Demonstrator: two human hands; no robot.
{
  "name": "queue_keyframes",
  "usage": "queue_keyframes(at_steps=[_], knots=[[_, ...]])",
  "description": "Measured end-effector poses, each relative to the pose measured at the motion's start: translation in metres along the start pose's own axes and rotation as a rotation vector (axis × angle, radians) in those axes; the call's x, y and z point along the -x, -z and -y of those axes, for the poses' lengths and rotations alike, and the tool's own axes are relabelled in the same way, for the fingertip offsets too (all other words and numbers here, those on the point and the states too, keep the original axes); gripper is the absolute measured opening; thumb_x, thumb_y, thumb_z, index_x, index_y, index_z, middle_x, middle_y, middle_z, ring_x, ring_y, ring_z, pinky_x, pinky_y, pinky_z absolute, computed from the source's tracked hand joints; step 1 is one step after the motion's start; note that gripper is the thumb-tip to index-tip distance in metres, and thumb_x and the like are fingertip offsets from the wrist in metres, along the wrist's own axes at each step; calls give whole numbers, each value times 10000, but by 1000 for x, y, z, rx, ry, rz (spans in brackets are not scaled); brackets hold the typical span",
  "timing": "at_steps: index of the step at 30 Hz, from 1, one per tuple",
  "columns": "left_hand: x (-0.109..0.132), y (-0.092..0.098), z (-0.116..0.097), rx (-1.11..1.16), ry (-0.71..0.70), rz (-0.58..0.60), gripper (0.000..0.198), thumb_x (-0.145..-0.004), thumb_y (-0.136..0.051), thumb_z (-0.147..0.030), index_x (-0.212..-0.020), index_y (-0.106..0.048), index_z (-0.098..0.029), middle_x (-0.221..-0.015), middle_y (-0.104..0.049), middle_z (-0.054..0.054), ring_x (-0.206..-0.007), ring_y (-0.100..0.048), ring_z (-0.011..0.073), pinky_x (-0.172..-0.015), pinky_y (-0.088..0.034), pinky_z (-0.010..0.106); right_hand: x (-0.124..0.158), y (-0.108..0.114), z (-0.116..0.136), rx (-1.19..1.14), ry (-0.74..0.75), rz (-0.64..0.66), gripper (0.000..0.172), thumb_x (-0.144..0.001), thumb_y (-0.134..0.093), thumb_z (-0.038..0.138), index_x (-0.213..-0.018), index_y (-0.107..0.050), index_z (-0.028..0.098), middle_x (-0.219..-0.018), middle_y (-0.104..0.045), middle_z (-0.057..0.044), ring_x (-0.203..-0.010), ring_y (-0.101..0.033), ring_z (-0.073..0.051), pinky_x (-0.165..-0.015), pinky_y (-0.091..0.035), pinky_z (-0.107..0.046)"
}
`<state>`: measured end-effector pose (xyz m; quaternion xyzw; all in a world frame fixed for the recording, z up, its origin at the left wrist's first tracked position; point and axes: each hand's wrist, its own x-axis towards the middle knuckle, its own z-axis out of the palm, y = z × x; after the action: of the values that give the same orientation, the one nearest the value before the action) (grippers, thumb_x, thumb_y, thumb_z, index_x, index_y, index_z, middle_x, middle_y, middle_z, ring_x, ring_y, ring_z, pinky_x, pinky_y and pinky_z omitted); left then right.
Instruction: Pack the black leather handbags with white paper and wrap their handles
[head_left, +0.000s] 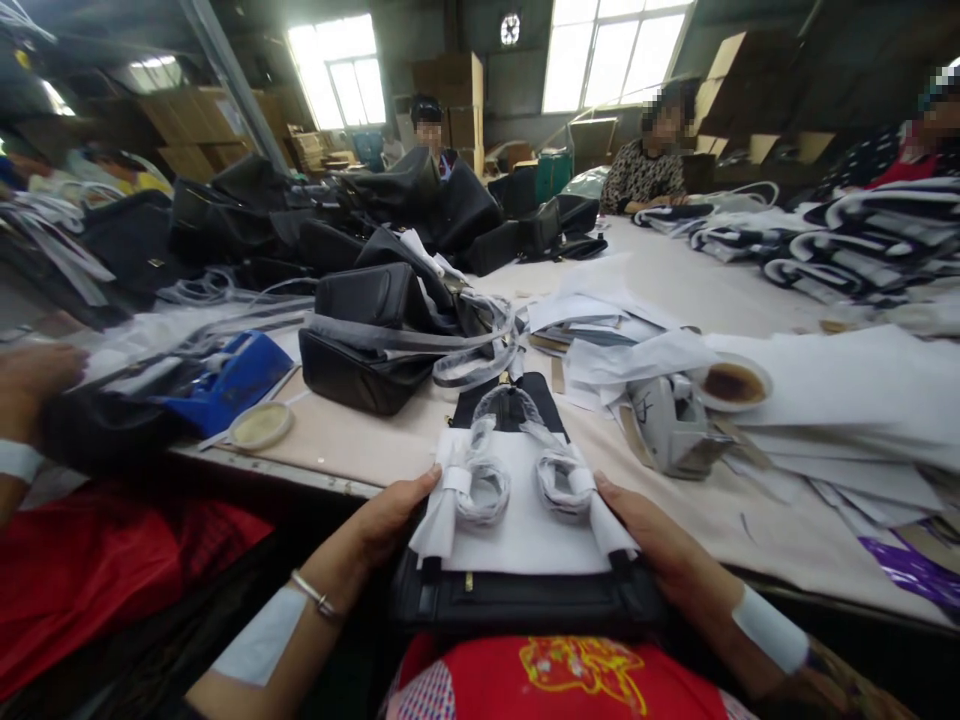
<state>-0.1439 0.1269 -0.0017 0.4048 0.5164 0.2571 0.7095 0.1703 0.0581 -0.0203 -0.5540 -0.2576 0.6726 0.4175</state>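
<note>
A small black backpack [525, 597] rests against my lap and the table edge. Over its panel lies a white paper sheet [525, 545]. On the sheet, two straps are coiled in clear wrap, a left coil [484, 492] and a right coil [564, 486], each bound with white paper. The wrapped top handle [510, 402] stands toward the table. My left hand [394, 515] grips the backpack's left side, thumb up at the paper's edge. On the opposite side my right hand [645, 520] holds it likewise; the fingers of both hands are mostly hidden beneath.
Black bags [367, 340] pile up ahead and left. A blue bin [232, 385] and round lid [260, 425] sit left, near a co-worker's hand [41, 375]. To the right are a tape dispenser [671, 425], a bowl of brown stuff [731, 382] and paper sheets [847, 380]. Co-workers sit across.
</note>
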Motion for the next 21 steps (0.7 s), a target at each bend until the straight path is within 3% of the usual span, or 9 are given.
queue_keyframes(at_steps=[4, 9, 12, 16, 19, 21], knots=[[11, -16, -6, 187, 27, 88, 557, -771, -739, -563, -1090, -756, -107, -1011, -786, 173, -1015, -731, 352, -973, -553, 456, 7, 2, -5, 15, 121, 32, 543, -863, -636, 643, -1169, -734, 205, -1045, -777, -81, -975, -692, -308, -865, -566, -430], [31, -7, -35, -66, -123, 55, 611, -677, -838, -525, -1128, -752, -122, -975, -793, 137, -912, -745, 350, -856, -586, 428, 18, -5, 7, 114, 282, 89, 574, -900, -572, 661, -1239, -710, 219, -1178, -742, -87, -1066, -652, -301, -998, -500, -438], [52, 10, -81, -239, -246, -53, 601, -686, -825, -524, -1161, -744, -166, -997, -791, 112, -903, -742, 344, -798, -593, 413, 15, -12, 20, 165, 323, 172, 627, -902, -524, 704, -1296, -676, 241, -1317, -677, -95, -1145, -627, -307, -1024, -483, -461], [91, 16, -169, -599, -273, -192, 575, -688, -768, -550, -1136, -754, -190, -937, -791, 85, -838, -735, 338, -706, -595, 404, 2, -18, 24, 218, 314, 63, 761, -822, -536, 796, -1328, -632, 237, -1392, -614, -141, -1173, -618, -335, -948, -506, -489], [101, -10, -225, -1156, -258, -278, 470, -677, -731, -470, -1056, -772, -195, -880, -779, 24, -853, -719, 296, -746, -583, 353, -6, -22, 18, 225, 319, 74, 760, -805, -527, 816, -1214, -683, 195, -1375, -613, -170, -1169, -619, -341, -927, -506, -481], [91, -41, -242, -1560, -287, -343, 379, -723, -656, -362, -1038, -774, -188, -886, -775, 29, -871, -715, 274, -789, -561, 327, -8, -24, 12, 193, 303, 119, 753, -798, -531, 819, -1184, -691, 193, -1377, -610, -173, -1177, -617, -344, -928, -503, -484]])
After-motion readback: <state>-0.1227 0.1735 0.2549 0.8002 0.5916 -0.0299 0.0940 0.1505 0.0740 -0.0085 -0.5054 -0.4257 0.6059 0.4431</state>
